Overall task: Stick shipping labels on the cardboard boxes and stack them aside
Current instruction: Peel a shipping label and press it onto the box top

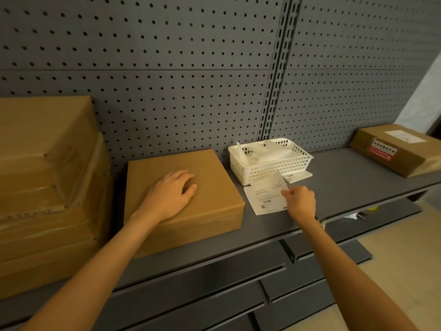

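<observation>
Beside the box [183, 201], right hand [301, 202] pinches the label [265, 198] edge.

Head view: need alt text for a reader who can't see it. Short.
A person's right hand pinches a white printed shipping label lying on a dark grey metal shelf, while the left hand rests flat on a plain brown cardboard box. Behind the label sits a white plastic basket; taped brown boxes are stacked at left, and one labelled box lies far right.
</observation>
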